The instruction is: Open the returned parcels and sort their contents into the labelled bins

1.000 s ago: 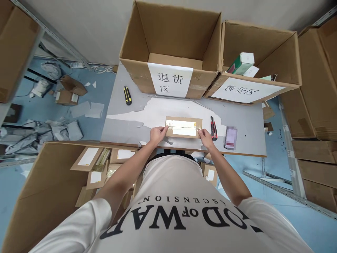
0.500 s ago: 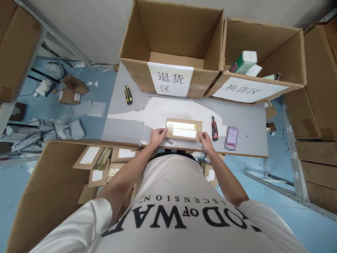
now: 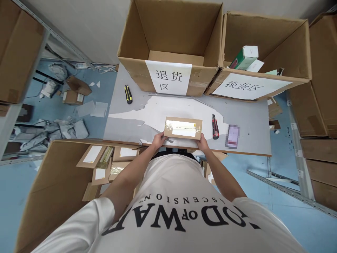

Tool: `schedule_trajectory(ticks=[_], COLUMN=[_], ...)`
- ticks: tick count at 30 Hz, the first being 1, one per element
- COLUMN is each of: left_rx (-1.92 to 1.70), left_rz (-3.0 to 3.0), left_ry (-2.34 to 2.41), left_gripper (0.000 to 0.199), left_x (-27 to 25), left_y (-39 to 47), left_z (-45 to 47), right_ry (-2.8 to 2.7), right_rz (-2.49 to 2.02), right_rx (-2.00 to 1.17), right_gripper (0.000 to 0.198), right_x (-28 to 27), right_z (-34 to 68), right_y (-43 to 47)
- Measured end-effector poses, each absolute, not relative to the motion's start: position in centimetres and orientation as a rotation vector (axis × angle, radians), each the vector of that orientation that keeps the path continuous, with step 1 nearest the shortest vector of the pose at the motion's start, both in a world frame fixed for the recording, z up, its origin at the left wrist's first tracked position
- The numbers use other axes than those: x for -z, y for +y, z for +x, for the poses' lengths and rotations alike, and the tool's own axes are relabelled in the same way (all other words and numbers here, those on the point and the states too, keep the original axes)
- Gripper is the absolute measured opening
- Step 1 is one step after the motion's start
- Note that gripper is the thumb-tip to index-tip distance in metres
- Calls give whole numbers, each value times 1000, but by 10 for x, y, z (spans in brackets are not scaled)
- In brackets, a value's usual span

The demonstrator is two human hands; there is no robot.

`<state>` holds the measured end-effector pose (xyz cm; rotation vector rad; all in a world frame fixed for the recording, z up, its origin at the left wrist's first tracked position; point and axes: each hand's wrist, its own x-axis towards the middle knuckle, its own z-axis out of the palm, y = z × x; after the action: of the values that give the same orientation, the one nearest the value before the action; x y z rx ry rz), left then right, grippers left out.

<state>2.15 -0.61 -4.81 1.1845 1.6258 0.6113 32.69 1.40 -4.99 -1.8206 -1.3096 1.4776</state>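
A small flat cardboard box point(image 3: 172, 134) with a white label and shiny clear tape is held at the near side of the grey table. My left hand point(image 3: 158, 140) grips its left end, and my right hand point(image 3: 202, 142) grips its right end. The fingers of both hands are partly hidden at the box's lower corners. To the right of the box lies a red and black box cutter point(image 3: 215, 127). Farther right is a purple, pixelated flat item point(image 3: 232, 136). A yellow and black box cutter point(image 3: 128, 94) lies at the table's left.
Two large open cartons with Chinese signs, a left carton point(image 3: 131, 72) and a right carton point(image 3: 297, 75), line the back of the table point(image 3: 247, 119). The right one holds a green and white box point(image 3: 246, 58). At lower left, a big carton point(image 3: 60, 182) contains several labelled packages.
The box has tilted in my hands, so its near side shows more. Both hands have shifted slightly down at its ends. The camera view has moved a little.
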Motion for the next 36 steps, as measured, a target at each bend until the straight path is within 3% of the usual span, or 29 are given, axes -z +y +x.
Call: schedule_trajectory(ticks=[6,12,17,27,36], left_rx=[-591,-626,-523,-326,-530], left_rz=[1339,1458,1499,1503,1283], left_ry=[1698,1763,1938,1974,1917], left_gripper=[33,47,55,56,55], left_x=[32,2,-10,4,20], left_y=[-3,-1,17,43,36], left_z=[18,22,30,28,23], right_ry=[-1395,-1556,-1750,-1677,-1381], right_rz=[-1718,-1706,-1885,-2004,-1878], right_rx=[-1484,-1301,-1140,-1219,-1409], right_gripper=[37,28,32,41,50], right_x=[39,10,-8,12,35], right_z=[327,337,342,333,342], right_y=[18,20,37,46,39])
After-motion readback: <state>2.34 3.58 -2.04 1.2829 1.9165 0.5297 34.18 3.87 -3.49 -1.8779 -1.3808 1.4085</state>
